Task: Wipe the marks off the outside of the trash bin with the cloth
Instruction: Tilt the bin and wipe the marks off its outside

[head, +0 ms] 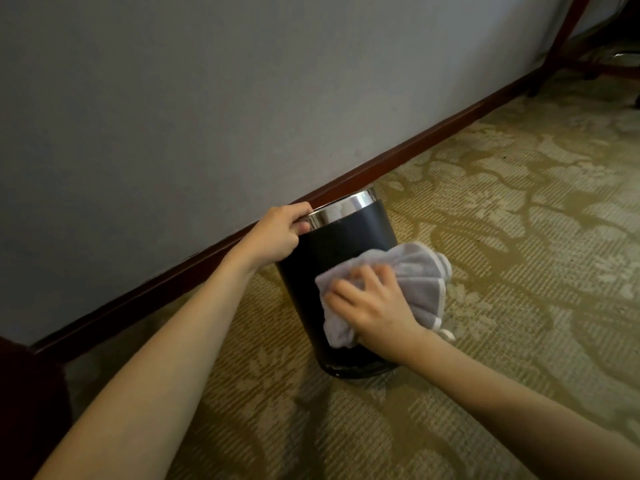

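A black round trash bin (341,249) with a shiny metal rim stands on the carpet close to the wall, tilted a little toward the wall. My left hand (277,233) grips the metal rim at its left side, fingers curled over the edge. My right hand (375,308) holds a bunched grey cloth (414,278) and presses it against the bin's right front side, about halfway down. The cloth hides part of the bin's wall.
A grey wall (207,98) with a dark red-brown skirting board (398,155) runs behind the bin. Patterned beige carpet (502,237) covers the floor. Dark wooden furniture legs (557,53) stand at the far upper right. A dark shape sits at the lower left edge.
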Motion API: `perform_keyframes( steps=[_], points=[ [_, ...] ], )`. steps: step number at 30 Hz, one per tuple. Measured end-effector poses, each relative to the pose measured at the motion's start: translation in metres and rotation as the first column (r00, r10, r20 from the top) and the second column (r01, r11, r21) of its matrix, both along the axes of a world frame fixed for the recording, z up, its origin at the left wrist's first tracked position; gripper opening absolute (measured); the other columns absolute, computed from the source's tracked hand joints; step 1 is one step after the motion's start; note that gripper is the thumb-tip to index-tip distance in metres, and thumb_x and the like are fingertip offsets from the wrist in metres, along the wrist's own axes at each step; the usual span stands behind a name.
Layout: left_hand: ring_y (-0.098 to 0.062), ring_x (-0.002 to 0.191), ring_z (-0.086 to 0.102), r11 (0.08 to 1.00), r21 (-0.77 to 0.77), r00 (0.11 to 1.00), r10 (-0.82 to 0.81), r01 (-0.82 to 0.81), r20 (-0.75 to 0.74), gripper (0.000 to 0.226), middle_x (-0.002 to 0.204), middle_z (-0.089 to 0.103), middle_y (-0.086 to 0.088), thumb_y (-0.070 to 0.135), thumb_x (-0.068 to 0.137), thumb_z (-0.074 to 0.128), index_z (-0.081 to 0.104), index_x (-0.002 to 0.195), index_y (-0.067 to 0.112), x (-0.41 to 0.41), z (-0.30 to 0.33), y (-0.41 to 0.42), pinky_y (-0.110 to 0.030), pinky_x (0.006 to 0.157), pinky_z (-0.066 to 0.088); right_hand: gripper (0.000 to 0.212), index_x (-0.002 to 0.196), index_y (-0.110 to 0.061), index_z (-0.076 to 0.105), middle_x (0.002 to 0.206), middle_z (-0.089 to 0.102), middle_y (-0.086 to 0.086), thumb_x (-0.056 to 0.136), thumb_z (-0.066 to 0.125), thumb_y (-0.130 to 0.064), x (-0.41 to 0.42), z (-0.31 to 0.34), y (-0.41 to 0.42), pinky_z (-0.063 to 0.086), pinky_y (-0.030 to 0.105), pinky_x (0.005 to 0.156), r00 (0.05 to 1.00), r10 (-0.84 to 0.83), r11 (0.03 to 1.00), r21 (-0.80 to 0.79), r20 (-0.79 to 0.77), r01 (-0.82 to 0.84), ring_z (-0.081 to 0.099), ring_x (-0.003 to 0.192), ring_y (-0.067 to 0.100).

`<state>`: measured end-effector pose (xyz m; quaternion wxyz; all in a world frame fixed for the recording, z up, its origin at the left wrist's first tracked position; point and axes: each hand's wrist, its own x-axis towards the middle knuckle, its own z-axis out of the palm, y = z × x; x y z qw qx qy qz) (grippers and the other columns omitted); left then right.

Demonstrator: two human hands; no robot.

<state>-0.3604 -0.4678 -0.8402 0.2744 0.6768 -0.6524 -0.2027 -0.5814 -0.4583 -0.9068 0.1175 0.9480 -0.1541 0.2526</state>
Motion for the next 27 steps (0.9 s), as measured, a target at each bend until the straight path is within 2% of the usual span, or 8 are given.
perform_keyframes(
  steps=[3, 5, 9, 16, 18, 20, 23, 27],
  points=[
    [-0.004, 0.077, 0.055, 0.998, 0.05, 0.999, 0.036, -0.035, -0.032, 0.025, 0.078, 0.059, 0.007, 0.013, 0.095, 0.047, 0.053, 0.078, 0.03, 0.008, -0.001, 0.003, -0.027, 0.061, 0.038, 0.021, 0.107, -0.021, 0.061, 0.106, 0.06, 0.0, 0.088, 0.052, -0.024, -0.019, -0.022, 0.013, 0.046, 0.044, 0.075, 0.984, 0.097, 0.994, -0.034, -0.15, -0.103, 0.051, 0.095, 0.027],
    [-0.001, 0.076, 0.055, 0.998, 0.051, 0.998, 0.043, -0.041, -0.049, 0.03, 0.076, 0.058, 0.011, 0.013, 0.095, 0.047, 0.053, 0.075, 0.034, 0.008, -0.001, 0.005, -0.023, 0.06, 0.037, 0.02, 0.105, -0.021, 0.061, 0.103, 0.061, 0.0, 0.085, 0.056, -0.024, -0.026, -0.018, 0.008, 0.046, 0.045, 0.073, 0.981, 0.133, 0.991, -0.01, -0.144, -0.136, 0.053, 0.092, 0.027],
    [0.007, 0.067, 0.053, 1.0, 0.007, 0.999, 0.024, -0.024, -0.04, 0.031, 0.069, 0.055, 0.014, 0.008, 0.093, 0.048, 0.05, 0.072, 0.031, -0.001, 0.0, 0.004, -0.007, 0.052, 0.034, 0.047, 0.105, -0.015, 0.066, 0.1, 0.065, 0.006, 0.06, 0.079, -0.013, -0.005, 0.022, -0.023, 0.047, 0.049, 0.077, 0.999, -0.046, 0.989, 0.138, 0.001, 0.046, 0.058, 0.092, 0.032],
    [-0.008, 0.072, 0.055, 1.0, -0.011, 1.0, 0.014, -0.014, -0.008, 0.021, 0.075, 0.058, 0.004, 0.009, 0.093, 0.049, 0.053, 0.078, 0.023, -0.009, 0.0, -0.003, -0.027, 0.06, 0.04, 0.032, 0.098, -0.009, 0.068, 0.103, 0.065, 0.009, 0.066, 0.072, -0.003, 0.015, 0.052, -0.047, 0.046, 0.048, 0.07, 0.916, -0.3, 0.939, 0.253, 0.265, 0.234, 0.054, 0.089, 0.036],
    [-0.014, 0.077, 0.057, 1.0, -0.014, 1.0, 0.006, -0.006, -0.009, 0.019, 0.078, 0.06, 0.001, 0.008, 0.093, 0.048, 0.053, 0.08, 0.021, -0.006, -0.001, -0.002, -0.031, 0.065, 0.042, 0.018, 0.098, -0.006, 0.068, 0.1, 0.065, 0.011, 0.083, 0.063, -0.014, 0.011, 0.043, -0.041, 0.048, 0.051, 0.074, 0.987, -0.078, 0.971, 0.234, 0.141, 0.044, 0.055, 0.091, 0.034],
    [-0.011, 0.08, 0.057, 1.0, -0.001, 0.999, 0.014, -0.014, -0.036, 0.025, 0.079, 0.059, 0.007, 0.009, 0.094, 0.047, 0.052, 0.078, 0.027, 0.0, -0.002, 0.0, -0.028, 0.065, 0.042, 0.034, 0.098, -0.003, 0.067, 0.1, 0.065, 0.013, 0.094, 0.046, -0.029, -0.003, 0.026, -0.035, 0.048, 0.055, 0.075, 0.955, 0.292, 0.923, 0.276, -0.048, -0.269, 0.053, 0.095, 0.032],
    [-0.004, 0.075, 0.054, 0.998, 0.022, 0.996, 0.062, -0.061, -0.064, 0.031, 0.074, 0.056, 0.011, 0.011, 0.096, 0.046, 0.051, 0.073, 0.033, 0.01, -0.003, 0.002, -0.023, 0.061, 0.036, 0.021, 0.106, -0.018, 0.063, 0.104, 0.063, 0.003, 0.088, 0.055, -0.025, -0.03, -0.011, -0.006, 0.046, 0.048, 0.075, 0.974, 0.134, 0.991, 0.047, -0.181, -0.128, 0.051, 0.095, 0.029],
    [0.009, 0.071, 0.055, 0.996, 0.039, 0.99, 0.084, -0.08, -0.114, 0.04, 0.072, 0.057, 0.019, 0.012, 0.096, 0.045, 0.054, 0.071, 0.042, 0.008, -0.002, 0.008, -0.013, 0.057, 0.034, 0.02, 0.106, -0.02, 0.064, 0.099, 0.062, 0.0, 0.088, 0.056, -0.019, -0.041, -0.01, -0.01, 0.046, 0.046, 0.071, 0.93, 0.235, 0.967, -0.027, -0.283, -0.253, 0.055, 0.087, 0.028]
  ],
)
